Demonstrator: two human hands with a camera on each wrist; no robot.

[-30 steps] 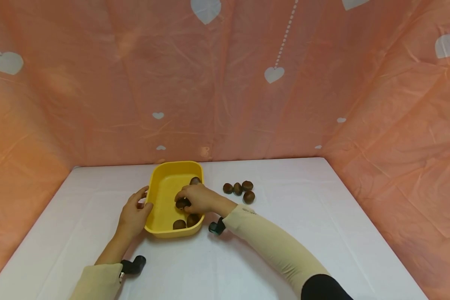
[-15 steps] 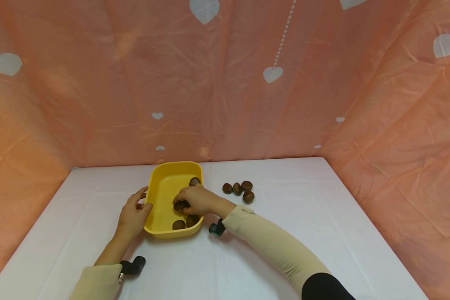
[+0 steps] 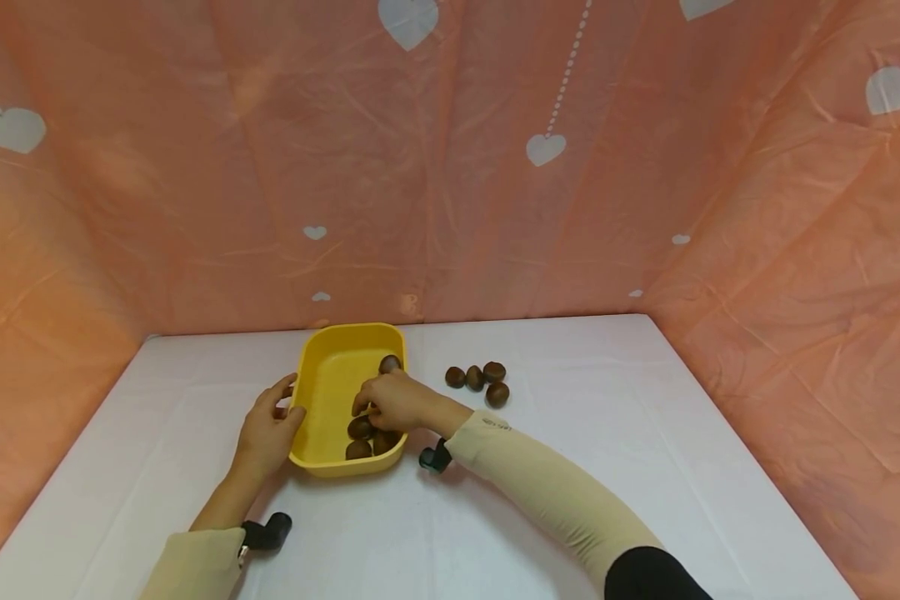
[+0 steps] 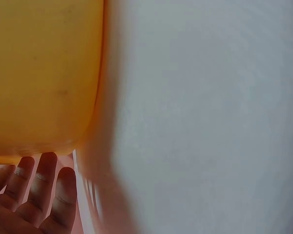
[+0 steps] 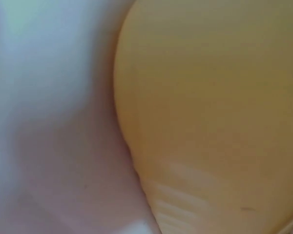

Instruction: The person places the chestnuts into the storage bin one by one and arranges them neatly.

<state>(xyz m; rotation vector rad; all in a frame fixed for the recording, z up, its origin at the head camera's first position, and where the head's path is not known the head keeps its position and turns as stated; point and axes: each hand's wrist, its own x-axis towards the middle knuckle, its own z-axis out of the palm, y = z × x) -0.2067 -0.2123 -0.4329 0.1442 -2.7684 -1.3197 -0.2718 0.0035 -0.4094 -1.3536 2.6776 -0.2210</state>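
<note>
Nudged toward the person since half a second earlier, one glossy chestnut [image 3: 360,428] now sits inside a yellow tray [image 3: 322,383], just on the near side of the right hand [image 3: 397,398], whose fingertips show a little apart from it. That hand's fingers bend loosely over the tray floor and appear to grip nothing, though whether the thumb touches the chestnut is unclear. Closer to the person than the right hand lie a second chestnut [image 3: 357,451] and a third chestnut [image 3: 385,442]; a fourth chestnut [image 3: 389,364] rests just beyond its knuckles, while four loose chestnuts [image 3: 497,395] gather on the white tablecloth [image 3: 540,475], past the right wrist. At the tray's opposite side, the left hand [image 3: 266,429] sets thumb and lightly bent fingers against the outer wall without wrapping round it; the left wrist view shows the fingers [image 4: 42,178] reaching to the wall. The chestnuts look hard, smooth and light, sturdy under pressure but apt to roll or slip, so a thumb-and-finger pinch across the widest part should hold best. The tray looks like thin, fairly stiff plastic, light enough to skid if pushed, and its rim beside the left thumb seems the surest place to steady it.
</note>
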